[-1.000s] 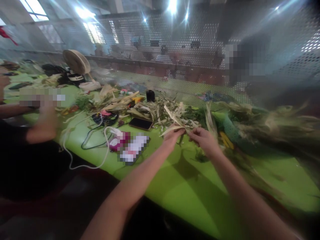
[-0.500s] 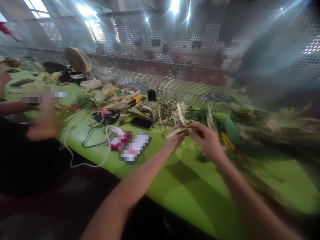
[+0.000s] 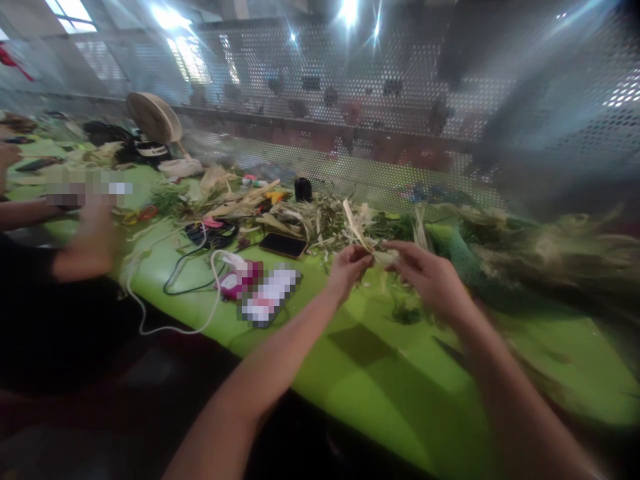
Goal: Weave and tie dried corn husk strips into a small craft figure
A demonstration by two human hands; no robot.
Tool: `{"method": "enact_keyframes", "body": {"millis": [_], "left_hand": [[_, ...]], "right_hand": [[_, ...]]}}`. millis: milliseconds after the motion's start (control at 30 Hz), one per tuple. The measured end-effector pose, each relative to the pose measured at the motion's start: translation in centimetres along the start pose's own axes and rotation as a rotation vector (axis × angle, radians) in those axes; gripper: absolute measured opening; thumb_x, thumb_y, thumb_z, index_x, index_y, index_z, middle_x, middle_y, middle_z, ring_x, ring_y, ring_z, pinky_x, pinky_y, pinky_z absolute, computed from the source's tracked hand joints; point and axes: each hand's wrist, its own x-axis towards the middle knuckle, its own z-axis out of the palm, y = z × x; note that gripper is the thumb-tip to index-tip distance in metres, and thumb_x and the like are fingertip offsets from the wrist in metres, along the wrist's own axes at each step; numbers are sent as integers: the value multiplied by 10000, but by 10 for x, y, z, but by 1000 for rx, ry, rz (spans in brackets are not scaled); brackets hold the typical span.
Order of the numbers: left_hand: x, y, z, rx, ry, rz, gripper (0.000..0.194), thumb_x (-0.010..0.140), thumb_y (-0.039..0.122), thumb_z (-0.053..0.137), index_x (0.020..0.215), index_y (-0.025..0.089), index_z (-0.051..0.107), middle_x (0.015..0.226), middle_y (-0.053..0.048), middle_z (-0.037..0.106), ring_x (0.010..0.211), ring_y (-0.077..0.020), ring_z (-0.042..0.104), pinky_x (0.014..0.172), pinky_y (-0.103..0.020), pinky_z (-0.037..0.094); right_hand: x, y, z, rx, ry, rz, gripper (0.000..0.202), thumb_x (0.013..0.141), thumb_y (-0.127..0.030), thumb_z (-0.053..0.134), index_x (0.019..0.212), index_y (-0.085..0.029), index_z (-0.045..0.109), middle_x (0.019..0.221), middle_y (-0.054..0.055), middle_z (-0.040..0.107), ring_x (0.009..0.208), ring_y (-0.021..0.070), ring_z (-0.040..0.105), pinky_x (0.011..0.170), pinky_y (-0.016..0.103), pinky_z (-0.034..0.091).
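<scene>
A pale, dry husk strip (image 3: 354, 223) points up and to the left from the fingers of my left hand (image 3: 349, 270), which is closed on its lower end. My right hand (image 3: 420, 270) is just to the right, thumb and fingers closed around the other end of the pale husk piece between the hands. Both hands are above the green table (image 3: 320, 353). Behind them lies a heap of shredded husk and green bits (image 3: 330, 217). Fine detail at the fingertips is blurred.
A dark phone (image 3: 283, 245), a pixelated phone (image 3: 270, 297), a magenta item (image 3: 235, 283) and a white cable (image 3: 175, 329) lie left. A teal basket (image 3: 465, 257) with husks stands right. A fan (image 3: 154, 118) is at the back left; another person's forearm (image 3: 87, 250) is left.
My right hand has moved slightly right, away from my left hand. The husk strip now leans further left, and the leaf that crossed my left hand now extends toward my right.
</scene>
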Motion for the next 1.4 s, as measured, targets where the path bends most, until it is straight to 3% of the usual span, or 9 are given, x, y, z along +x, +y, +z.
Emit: {"method": "enact_keyframes", "body": {"millis": [100,267,433,733,867,967,1067,1167,1400], "left_hand": [[1,-2,0,-108,-35,-65,338,591,278,845,831,134,655,734,2,661,652,-78,587,696,-228,460],[-3,-2,5,-201,-46,-151,356,555,221,871,825,142,652,761,2,677,675,-78,610,728,-237,482],[-5,-3,7,-203,-62,-183,337,553,179,855,841,151,684,780,3,701,705,-75,621,747,-220,480],[-10,6,9,-163,-206,-181,390,598,180,840,961,160,699,886,-32,715,780,-110,642,757,-244,475],[-13,10,13,-152,-111,-174,342,595,286,861,855,143,690,804,-20,696,725,-107,616,727,-244,463],[-14,11,16,-183,-23,-218,331,559,277,871,786,141,674,707,7,659,650,-99,589,691,-248,465],[-12,11,15,-247,15,-248,331,533,227,868,788,141,675,697,6,663,634,-105,599,686,-257,479],[-10,12,14,-299,44,-245,338,524,187,860,805,140,677,740,-10,694,667,-117,629,711,-263,496],[-9,13,13,-284,42,-243,352,522,183,869,801,142,659,746,-1,685,664,-110,625,713,-261,490]], "right_hand": [[5,11,-6,8,66,21,291,863,-356,629,1122,-231,675,839,38,756,700,174,654,635,269,461],[12,28,8,116,61,11,156,794,-342,682,856,-202,712,767,13,730,712,171,647,669,271,472],[12,32,20,21,109,-7,136,793,-309,670,858,-207,734,799,15,739,736,183,665,693,279,481],[9,30,18,-138,181,-91,88,803,-244,654,853,-220,722,807,12,751,717,179,686,655,254,482],[9,28,19,-159,131,-102,101,821,-253,651,895,-223,712,810,6,750,722,173,690,668,249,487],[8,27,19,-216,134,-127,187,848,-271,640,1020,-231,701,787,4,737,673,162,671,638,245,486],[8,29,19,-280,111,-244,269,896,-219,569,1138,-258,680,944,25,749,792,167,691,719,254,508],[8,34,20,-402,85,-389,328,913,-153,507,1141,-298,693,1108,35,722,938,180,683,790,269,505],[11,45,26,-527,150,-494,249,849,-224,637,1069,-304,722,1138,68,666,983,235,644,829,351,506]]}}
